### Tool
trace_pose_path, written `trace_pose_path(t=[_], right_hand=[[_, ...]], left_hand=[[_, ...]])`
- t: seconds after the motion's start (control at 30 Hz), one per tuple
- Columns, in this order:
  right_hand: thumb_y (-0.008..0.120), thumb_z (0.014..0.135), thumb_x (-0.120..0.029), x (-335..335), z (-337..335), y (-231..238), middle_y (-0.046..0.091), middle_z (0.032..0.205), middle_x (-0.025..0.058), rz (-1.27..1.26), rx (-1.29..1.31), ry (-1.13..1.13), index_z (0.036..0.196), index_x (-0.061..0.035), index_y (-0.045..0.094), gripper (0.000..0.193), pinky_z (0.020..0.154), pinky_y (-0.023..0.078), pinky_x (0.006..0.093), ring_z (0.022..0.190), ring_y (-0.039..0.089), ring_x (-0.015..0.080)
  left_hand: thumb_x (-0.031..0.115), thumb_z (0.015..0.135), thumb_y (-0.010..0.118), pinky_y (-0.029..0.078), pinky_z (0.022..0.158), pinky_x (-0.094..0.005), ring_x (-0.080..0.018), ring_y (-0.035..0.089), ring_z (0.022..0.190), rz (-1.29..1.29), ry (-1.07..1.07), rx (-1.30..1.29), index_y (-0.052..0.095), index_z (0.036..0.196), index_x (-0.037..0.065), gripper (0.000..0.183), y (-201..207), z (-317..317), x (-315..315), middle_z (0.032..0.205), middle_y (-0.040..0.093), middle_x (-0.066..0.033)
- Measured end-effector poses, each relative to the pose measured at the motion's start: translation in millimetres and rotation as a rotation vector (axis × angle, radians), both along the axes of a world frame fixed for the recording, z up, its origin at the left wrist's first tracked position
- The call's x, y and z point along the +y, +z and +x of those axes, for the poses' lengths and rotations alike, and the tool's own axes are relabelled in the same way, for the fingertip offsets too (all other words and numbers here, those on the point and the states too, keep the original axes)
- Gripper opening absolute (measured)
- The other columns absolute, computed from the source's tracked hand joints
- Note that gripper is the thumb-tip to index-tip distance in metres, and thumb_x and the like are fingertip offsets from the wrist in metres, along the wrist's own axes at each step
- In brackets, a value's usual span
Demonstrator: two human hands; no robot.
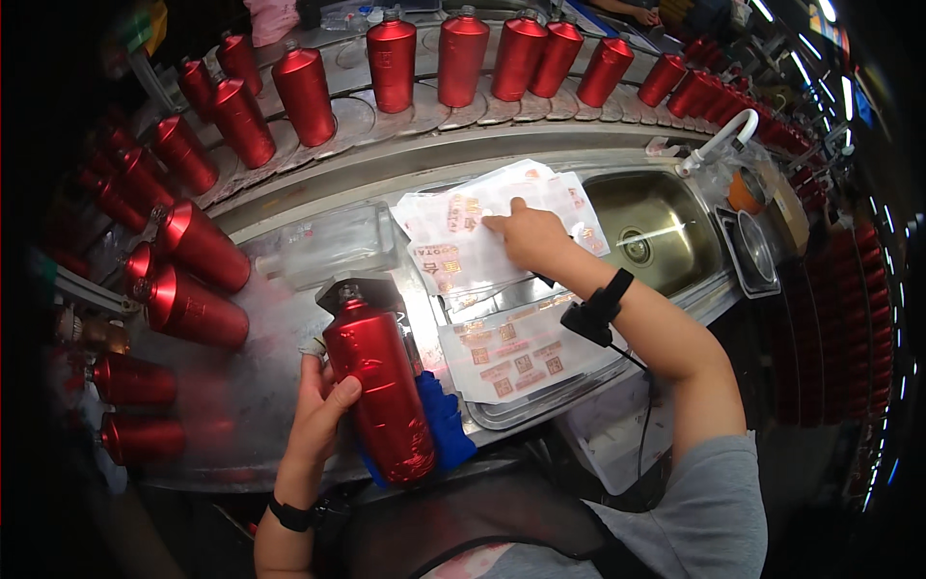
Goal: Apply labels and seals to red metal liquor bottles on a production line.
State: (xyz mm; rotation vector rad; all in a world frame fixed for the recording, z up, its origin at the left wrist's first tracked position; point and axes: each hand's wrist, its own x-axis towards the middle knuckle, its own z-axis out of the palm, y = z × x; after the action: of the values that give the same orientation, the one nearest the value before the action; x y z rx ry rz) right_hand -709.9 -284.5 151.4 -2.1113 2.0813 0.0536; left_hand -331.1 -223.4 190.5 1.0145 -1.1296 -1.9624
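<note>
My left hand (326, 405) is wrapped round a red metallic bottle (381, 386), which leans slightly in front of me with its neck pointing away. Just behind this bottle shows a dark angular piece whose kind I cannot make out. A blue cloth (444, 425) lies beside and partly under the bottle. To the right, my right hand (535, 238) rests on a stack of white label sheets (444, 207) with red and gold stickers. Two of its fingertips point apart on the top sheet; the other fingers are hidden. Nearer to me lies another sheet of stickers (521, 359).
A curved conveyor (352, 116) with many red bottles (391, 63) runs along the far side. More red bottles (198, 307) lie tilted at the left. A steel sink (666, 217) with a white faucet (723, 140) is at the right, beside a metal tray (752, 251). A white bin (627, 444) stands below the edge.
</note>
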Motion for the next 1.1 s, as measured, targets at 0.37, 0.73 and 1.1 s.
trace_pose_path(t=[0.37, 0.73, 1.1], right_hand=[[0.055, 0.084, -0.012, 48, -97, 23, 0.066, 0.097, 0.0187, -0.238, -0.171, -0.173, 0.114, -0.0144, 0.071, 0.033, 0.076, 0.054, 0.0422, 0.087, 0.067, 0.0332], [0.058, 0.089, -0.026, 90, -274, -39, 0.062, 0.068, 0.0076, 0.322, -1.235, -1.143, 0.080, -0.0077, 0.063, 0.021, 0.047, 0.044, 0.0353, 0.052, 0.057, 0.0195], [0.061, 0.093, -0.030, -11, 20, 52, 0.064, 0.069, 0.0057, 0.225, -1.237, -0.382, 0.081, -0.0007, 0.065, 0.032, 0.058, 0.047, 0.0294, 0.060, 0.060, 0.0130]], left_hand=[[0.028, 0.087, 0.072, 0.045, 0.099, -0.0336, -0.0204, 0.055, 0.121, 0.026, 0.003, 0.006, 0.025, 0.147, 0.007, 0.080, 1, -1, -12, 0.133, 0.055, -0.0133], [0.035, 0.086, 0.072, 0.046, 0.084, -0.0255, -0.0142, 0.057, 0.111, 0.033, -0.017, -0.041, 0.028, 0.147, 0.011, 0.080, -16, 15, -26, 0.130, 0.056, -0.0079], [0.034, 0.087, 0.072, 0.046, 0.083, -0.0233, -0.0130, 0.057, 0.111, 0.029, 0.004, 0.014, 0.029, 0.146, 0.010, 0.077, -20, 22, -33, 0.128, 0.058, -0.0082]])
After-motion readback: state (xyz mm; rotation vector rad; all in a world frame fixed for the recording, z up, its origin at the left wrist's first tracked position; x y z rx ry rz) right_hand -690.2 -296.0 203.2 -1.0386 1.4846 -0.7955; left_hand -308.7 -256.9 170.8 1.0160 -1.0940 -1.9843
